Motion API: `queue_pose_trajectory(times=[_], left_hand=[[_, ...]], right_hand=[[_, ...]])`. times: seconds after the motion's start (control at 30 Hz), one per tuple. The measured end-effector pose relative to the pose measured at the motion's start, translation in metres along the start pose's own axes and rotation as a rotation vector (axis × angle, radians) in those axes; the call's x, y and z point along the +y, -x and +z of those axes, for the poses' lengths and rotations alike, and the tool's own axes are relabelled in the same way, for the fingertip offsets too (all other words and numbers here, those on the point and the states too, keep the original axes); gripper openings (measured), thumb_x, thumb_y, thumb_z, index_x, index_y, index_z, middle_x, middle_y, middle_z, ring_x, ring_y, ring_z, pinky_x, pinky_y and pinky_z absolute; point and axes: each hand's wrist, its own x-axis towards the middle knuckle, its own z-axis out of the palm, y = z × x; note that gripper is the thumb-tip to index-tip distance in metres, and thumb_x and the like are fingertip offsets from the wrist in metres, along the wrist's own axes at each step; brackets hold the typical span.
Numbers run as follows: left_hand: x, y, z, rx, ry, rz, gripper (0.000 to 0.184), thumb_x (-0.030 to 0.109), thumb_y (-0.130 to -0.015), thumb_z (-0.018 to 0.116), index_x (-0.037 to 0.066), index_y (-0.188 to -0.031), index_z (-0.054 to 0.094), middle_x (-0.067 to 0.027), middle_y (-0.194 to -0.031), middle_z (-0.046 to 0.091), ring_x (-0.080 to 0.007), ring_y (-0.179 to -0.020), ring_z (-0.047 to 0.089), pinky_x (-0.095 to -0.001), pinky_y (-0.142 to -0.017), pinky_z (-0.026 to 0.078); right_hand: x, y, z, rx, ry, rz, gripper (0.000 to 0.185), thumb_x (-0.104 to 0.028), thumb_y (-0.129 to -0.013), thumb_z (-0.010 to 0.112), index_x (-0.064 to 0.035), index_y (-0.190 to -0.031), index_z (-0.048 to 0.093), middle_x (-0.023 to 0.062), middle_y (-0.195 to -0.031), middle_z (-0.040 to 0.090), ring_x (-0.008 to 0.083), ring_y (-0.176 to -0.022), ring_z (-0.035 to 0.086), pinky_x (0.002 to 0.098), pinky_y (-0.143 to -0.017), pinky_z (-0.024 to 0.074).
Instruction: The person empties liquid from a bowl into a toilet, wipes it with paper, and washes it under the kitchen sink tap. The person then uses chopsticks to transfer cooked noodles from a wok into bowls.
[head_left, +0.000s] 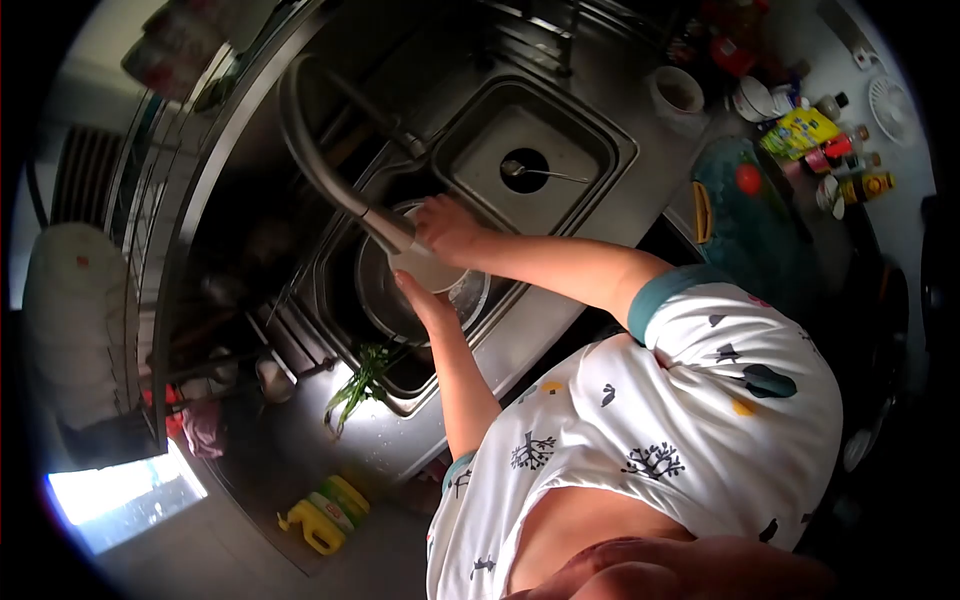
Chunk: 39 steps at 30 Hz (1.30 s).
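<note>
- Across the middle of your view runs the steel surface (505, 345), with two sinks set in it; you're leaning over it in a white printed shirt (590, 420) with teal cuffs.
- The near sink (400, 402) has the round metal basin (376, 290) in it, and the far sink (605, 150) sits up and to the right.
- The big curved faucet (322, 175) arches in from the upper left, its spout end right by your hands.
- Your right hand (450, 232) comes in from the upper side, fingers partly bent over the far edge of the white bowl (432, 268). Can't tell how tight that grip is, tbh.
- Your left hand (428, 302) is on the near side, grip closed around the bowl's edge: thumb up along the rim, the other fingers mostly hidden from this angle.
- So the bowl is between your two hands, above the basin and just by the spout. Can't tell if bowl and spout touch.
- Down at the lower left, you've got a yellow jug (325, 515) lying tilted.
- Leafy greens (362, 384) are bunched at the near sink's left corner.
- Smallest bit: a spoon (555, 175) in the far sink, its head over the dark drain.
</note>
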Motion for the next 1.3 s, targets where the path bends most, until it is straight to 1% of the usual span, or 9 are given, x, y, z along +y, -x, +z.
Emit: queue_pose_trajectory(times=[0.13,0.3,0.43,0.6,0.87,1.0,1.1,1.23,1.3], left_hand=[[0.007,-0.003,0.006,0.026,-0.119,0.01,0.067,0.059,-0.09,0.038,0.015,-0.14,0.029,-0.0072,-0.136,0.04,-0.0248,-0.124,0.042,-0.0394,-0.098,0.041],[0.001,-0.004,0.016,-0.051,-0.151,0.043,0.067,0.056,-0.091,0.041,0.011,-0.139,0.029,-0.0094,-0.135,0.04,-0.0247,-0.123,0.041,-0.0387,-0.101,0.035],[0.007,-0.01,0.011,-0.061,-0.097,0.013,0.072,0.059,-0.088,0.042,0.01,-0.139,0.029,-0.0088,-0.136,0.04,-0.026,-0.123,0.042,-0.0394,-0.101,0.035],[-0.014,-0.02,-0.001,0.011,-0.032,-0.22,0.068,0.056,-0.091,0.039,0.011,-0.14,0.029,-0.0089,-0.139,0.038,-0.0271,-0.126,0.04,-0.0422,-0.101,0.037],[-0.031,-0.041,-0.023,-0.033,0.082,-0.282,0.056,0.026,-0.089,0.052,0.005,-0.137,0.032,-0.0142,-0.133,0.042,-0.0301,-0.122,0.044,-0.0441,-0.099,0.04],[-0.049,-0.042,-0.036,-0.005,0.177,-0.288,0.054,0.012,-0.086,0.056,0.003,-0.135,0.034,-0.0143,-0.13,0.046,-0.0296,-0.118,0.047,-0.0441,-0.096,0.043],[-0.067,-0.047,-0.023,0.093,0.347,-0.27,0.04,0.008,-0.089,0.052,0.002,-0.126,0.041,-0.0151,-0.119,0.052,-0.027,-0.107,0.053,-0.0388,-0.089,0.047],[-0.073,-0.057,-0.009,-0.196,0.596,-0.424,0.035,0.012,-0.09,0.051,0.003,-0.123,0.044,-0.0143,-0.115,0.053,-0.0235,-0.106,0.052,-0.0359,-0.088,0.048],[-0.08,-0.059,-0.018,-0.368,0.703,-0.527,0.033,0.014,-0.09,0.051,0.003,-0.121,0.045,-0.0139,-0.113,0.053,-0.0218,-0.105,0.052,-0.0344,-0.087,0.048]], right_hand=[[-0.015,0.002,-0.001,-0.113,-0.086,-0.079,0.024,-0.022,-0.068,0.061,-0.0113,-0.088,0.069,0.0073,-0.106,0.06,0.0246,-0.115,0.046,0.0394,-0.097,0.0371],[-0.021,-0.013,0.002,-0.579,-0.786,0.527,0.037,-0.019,-0.079,0.055,-0.0116,-0.115,0.06,0.014,-0.119,0.057,0.0275,-0.117,0.047,0.0392,-0.1,0.0347],[-0.009,-0.005,0.019,-0.813,-0.625,0.251,0.042,-0.02,-0.082,0.052,-0.0151,-0.124,0.055,0.0138,-0.123,0.055,0.0313,-0.113,0.052,0.0398,-0.094,0.0412],[0.001,-0.002,0.027,-0.506,-0.54,0.354,0.035,-0.02,-0.077,0.056,-0.0077,-0.11,0.06,0.0104,-0.122,0.055,0.0309,-0.111,0.053,0.0375,-0.093,0.0436],[0.034,-0.008,-0.007,-0.725,-0.397,0.062,0.037,-0.021,-0.077,0.058,-0.0056,-0.11,0.059,0.0113,-0.122,0.054,0.0326,-0.11,0.053,0.0381,-0.091,0.0448],[0.042,-0.001,-0.033,0.184,-0.369,-0.02,0.038,-0.023,-0.078,0.062,-0.0045,-0.111,0.058,0.0138,-0.117,0.055,0.0321,-0.109,0.052,0.0401,-0.09,0.0449],[0.013,0.005,-0.036,0.148,-0.588,0.141,0.045,-0.025,-0.079,0.064,-0.002,-0.116,0.054,0.0145,-0.12,0.052,0.0325,-0.109,0.051,0.0407,-0.092,0.0436],[-0.037,0.005,0.0,0.068,-0.429,0.251,0.052,-0.049,-0.073,0.064,-0.0034,-0.097,0.066,0.0103,-0.123,0.051,0.0304,-0.117,0.04,0.0399,-0.095,0.0404],[-0.028,-0.019,0.019,0.096,-0.489,0.184,0.046,-0.044,-0.068,0.067,-0.0043,-0.092,0.065,0.0105,-0.116,0.056,0.0295,-0.113,0.047,0.0401,-0.094,0.0416]])
